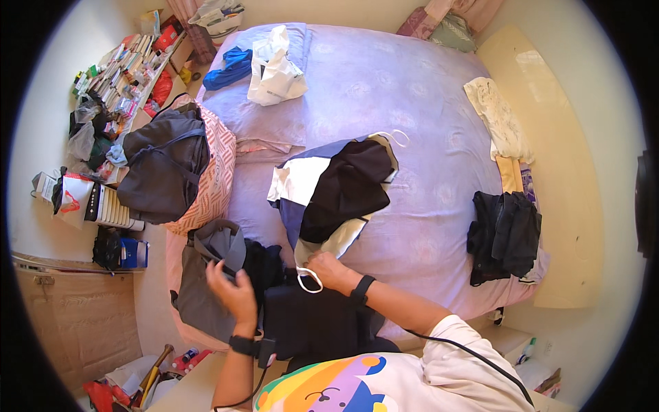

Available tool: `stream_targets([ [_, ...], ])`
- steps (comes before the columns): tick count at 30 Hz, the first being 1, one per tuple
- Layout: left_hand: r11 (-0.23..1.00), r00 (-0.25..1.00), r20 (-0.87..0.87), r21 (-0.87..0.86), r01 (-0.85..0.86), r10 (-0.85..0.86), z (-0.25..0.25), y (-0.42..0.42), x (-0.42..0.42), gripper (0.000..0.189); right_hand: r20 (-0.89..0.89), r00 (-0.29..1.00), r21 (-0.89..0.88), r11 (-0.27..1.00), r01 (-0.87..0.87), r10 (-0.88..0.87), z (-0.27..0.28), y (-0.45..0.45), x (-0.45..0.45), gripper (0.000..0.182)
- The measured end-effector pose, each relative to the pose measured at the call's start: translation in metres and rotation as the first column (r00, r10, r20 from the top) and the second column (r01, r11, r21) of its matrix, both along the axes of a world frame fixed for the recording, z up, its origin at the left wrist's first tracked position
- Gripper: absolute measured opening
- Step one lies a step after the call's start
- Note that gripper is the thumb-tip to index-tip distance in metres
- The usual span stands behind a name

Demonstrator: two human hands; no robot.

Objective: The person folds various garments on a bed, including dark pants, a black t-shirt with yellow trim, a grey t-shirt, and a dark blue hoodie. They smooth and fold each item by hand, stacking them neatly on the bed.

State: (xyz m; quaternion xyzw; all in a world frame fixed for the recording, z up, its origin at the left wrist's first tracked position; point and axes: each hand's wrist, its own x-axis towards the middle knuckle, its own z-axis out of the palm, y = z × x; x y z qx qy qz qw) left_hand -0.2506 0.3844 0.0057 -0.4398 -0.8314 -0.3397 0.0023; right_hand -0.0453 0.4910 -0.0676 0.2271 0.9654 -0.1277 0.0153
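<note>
My right hand (pixel 325 270) grips the near rim of a shopping bag (pixel 301 177), white inside with blue-purple sides, beside its white loop handle (pixel 310 282). The bag lies tilted on the bed, and a folded black garment (pixel 345 190) fills its mouth. My left hand (pixel 234 293) has its thumb and fingers apart at the collar (pixel 221 244) of a grey garment (pixel 198 293). Whether it touches the collar is hard to tell. Between my hands, close to my body, lies a black fabric item (pixel 311 322). Dark clothing (pixel 265 262) is bunched just beyond it.
A pink-patterned bag (pixel 219 170) holding dark clothing stands left. The bed (pixel 427 154) bears a white bag (pixel 278 77) and blue cloth (pixel 229 67) on pillows, with folded black clothes (pixel 504 237) at right. A cluttered shelf (pixel 139 113) lines the left wall. Cables run along both arms.
</note>
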Motion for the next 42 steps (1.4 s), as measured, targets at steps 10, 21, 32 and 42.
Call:
stream_targets([
  [10, 0.901, 0.954, 0.016, -0.324, 0.289, -0.300, -0.014, 0.117, 0.106, 0.065, -0.136, 0.984, -0.049, 0.993, 0.108, -0.114, 0.024, -0.039, 0.082, 0.013],
  [21, 0.982, 0.967, 0.214, -0.094, 0.162, -0.139, -0.063, 0.011, 0.043, 0.056, -0.436, 0.799, -0.577, 0.810, 0.104, -0.413, 0.062, -0.040, 0.117, 0.044],
  [32, 0.975, 0.985, 0.129, -0.180, 0.134, -0.112, -0.018, 0.008, 0.076, 0.034, -0.203, 0.943, 0.440, 0.836, 0.327, -0.263, 0.024, 0.014, 0.047, 0.060],
  [42, 0.964, 0.963, 0.257, -0.226, 0.142, -0.081, -0.038, 0.005, 0.045, 0.033, -0.062, 0.883, -0.118, 0.882, 0.456, -0.465, 0.142, 0.060, 0.059, 0.034],
])
